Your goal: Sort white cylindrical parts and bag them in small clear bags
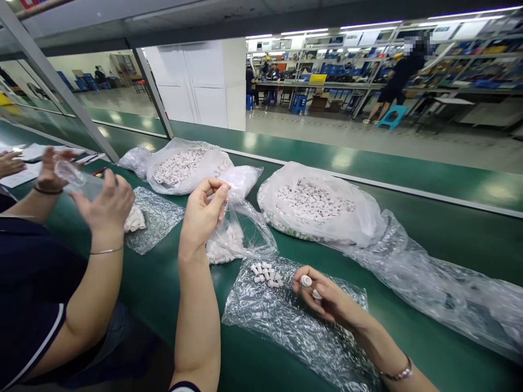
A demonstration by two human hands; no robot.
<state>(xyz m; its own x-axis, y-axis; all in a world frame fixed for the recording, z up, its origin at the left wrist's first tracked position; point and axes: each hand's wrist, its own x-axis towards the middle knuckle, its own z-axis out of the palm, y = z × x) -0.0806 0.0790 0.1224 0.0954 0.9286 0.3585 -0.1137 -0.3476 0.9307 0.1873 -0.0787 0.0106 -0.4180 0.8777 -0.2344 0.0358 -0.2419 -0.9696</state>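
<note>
My left hand [204, 212] is raised with its fingers pinched on the edge of a clear plastic bag [261, 231]. Small white plastic parts [229, 245] lie in the bottom of that bag. My right hand [327, 299], palm up with curled fingers, holds small white cylindrical plastic parts [305, 281]; two of them show. It hovers over a crinkled clear plastic sheet [281, 316] on the green table. Several similar parts [266, 274] lie in a small cluster on the sheet, just left of my right hand.
Two large bags, one at the back left [183, 166] and one further right [314, 201], are filled with white parts. Loose plastic film [441, 283] trails to the right. At left, a co-worker's hands [108, 201] handle a clear bag beside another sheet [157, 218].
</note>
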